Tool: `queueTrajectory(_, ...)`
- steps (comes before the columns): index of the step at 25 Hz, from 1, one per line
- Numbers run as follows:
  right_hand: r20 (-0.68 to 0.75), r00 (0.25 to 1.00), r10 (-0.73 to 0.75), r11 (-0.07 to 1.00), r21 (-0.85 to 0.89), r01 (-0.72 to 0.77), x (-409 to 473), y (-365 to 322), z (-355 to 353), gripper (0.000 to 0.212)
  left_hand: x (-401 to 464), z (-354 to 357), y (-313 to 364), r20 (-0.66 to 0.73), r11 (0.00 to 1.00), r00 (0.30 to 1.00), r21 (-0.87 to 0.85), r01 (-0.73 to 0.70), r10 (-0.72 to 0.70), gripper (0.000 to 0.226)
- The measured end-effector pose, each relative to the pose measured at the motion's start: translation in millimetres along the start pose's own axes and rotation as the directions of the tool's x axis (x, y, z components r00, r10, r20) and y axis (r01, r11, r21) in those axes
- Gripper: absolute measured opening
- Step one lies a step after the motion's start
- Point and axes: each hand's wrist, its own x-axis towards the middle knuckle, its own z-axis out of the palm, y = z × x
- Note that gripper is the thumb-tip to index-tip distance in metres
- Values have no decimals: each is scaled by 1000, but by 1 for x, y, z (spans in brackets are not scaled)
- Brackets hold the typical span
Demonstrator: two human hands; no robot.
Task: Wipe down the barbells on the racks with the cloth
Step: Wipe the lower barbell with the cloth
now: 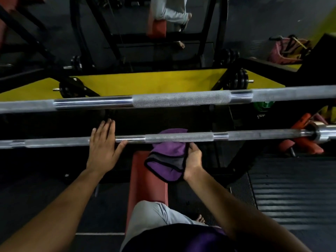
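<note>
Fingers (107,128) of the left hand (101,148) lie straight across the lower barbell (178,138); the right hand (193,160) grips the purple cloth (167,159) loosely at centre, so it could slip off mid-wipe.

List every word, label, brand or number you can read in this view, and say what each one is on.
"ISF" or similar, small white letters on the dark rack frame under the green plate; too blurred to be sure.
No readable marking shows on the near barbell, the far barbell or the purple cloth.
</note>
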Motion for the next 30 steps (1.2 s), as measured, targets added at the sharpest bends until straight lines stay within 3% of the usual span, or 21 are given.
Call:
queueTrajectory(4, -172, 956, -238, 966, 59, 251, -31, -61, -51, 53, 0, 1, 2, -1, 1000, 1000, 0, 4, -4, 81)
queueTrajectory(6, -211, 938, -275, 955, 57, 293, -33, -83, -68, 53, -1, 1, 2, -12, 1000, 1000, 8, 4, -4, 81)
queueTrajectory(12, -154, 970, -189, 977, 74, 202, -10, -45, -34, 46, -1, 0, 1, 26, 1000, 1000, 15, 3, -4, 83)
queueTrajectory(16, -26, 999, 22, 999, 32, -21, 1, 8, 13, 61, 1, -3, 0, 61, 1000, 998, 6, 9, -10, 86)
queueTrajectory(20, 1, 992, 123, 964, -237, -119, 1, 31, 24, 53, 1, -5, -2, 118, 1000, 993, -15, 17, -15, 90)
queueTrajectory(22, 82, 986, 145, 889, -449, -93, -9, 26, 15, 39, 1, -5, -3, 109, 999, 994, -33, 17, -13, 90)
queueTrajectory(25, 112, 983, 144, 772, -634, -41, -32, 8, 10, 23, 0, -6, -4, 104, 999, 994, -43, 24, -19, 87)
queueTrajectory(28, 172, 985, -17, 528, -835, 155, -52, -13, 22, 24, 0, -8, -5, 107, 995, 994, -102, 17, -6, 87)
queueTrajectory(30, 378, 915, -138, 353, -845, 402, -57, -21, 29, 24, -1, -12, -11, 58, 982, 998, -183, 36, -25, 85)
